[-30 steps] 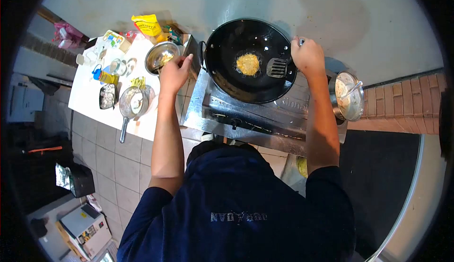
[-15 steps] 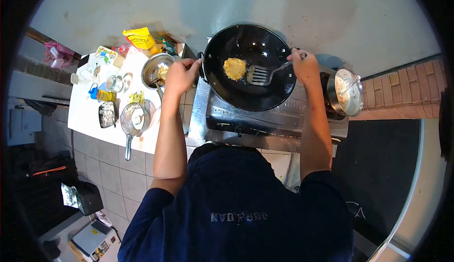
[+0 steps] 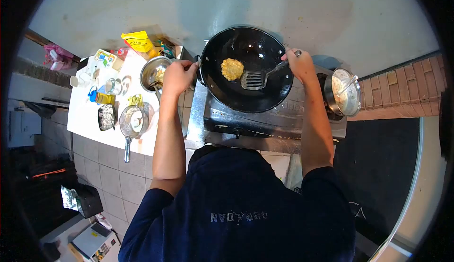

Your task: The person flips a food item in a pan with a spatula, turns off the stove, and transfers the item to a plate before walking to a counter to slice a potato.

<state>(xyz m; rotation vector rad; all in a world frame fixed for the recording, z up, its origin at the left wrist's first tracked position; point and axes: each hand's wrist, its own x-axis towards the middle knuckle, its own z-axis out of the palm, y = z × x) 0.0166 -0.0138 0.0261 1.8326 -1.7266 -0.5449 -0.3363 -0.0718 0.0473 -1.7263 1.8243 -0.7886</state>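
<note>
A black wok (image 3: 250, 98) sits on the gas stove, a shine of oil on its inside. My left hand (image 3: 179, 76) pinches the wok's loop handle at its left rim. In my right hand (image 3: 300, 64) is a slotted metal spatula (image 3: 254, 79), gripped by its handle over the right rim. The spatula's head rests low in the wok, just right of a golden fried patty (image 3: 232, 69). A narrow gap seems to lie between the patty and the spatula's edge.
Right of the wok stands a metal pot (image 3: 341, 93) of pale batter with a spoon in it. On the white table (image 3: 80, 115) at left are a steel bowl (image 3: 149, 68), a sieve (image 3: 134, 120), a yellow bottle (image 3: 102, 97) and a yellow bag (image 3: 138, 41).
The spatula's head has shifted slightly left and down, closer to the patty. My right hand has moved a little left with it. My left hand stays on the wok's handle.
</note>
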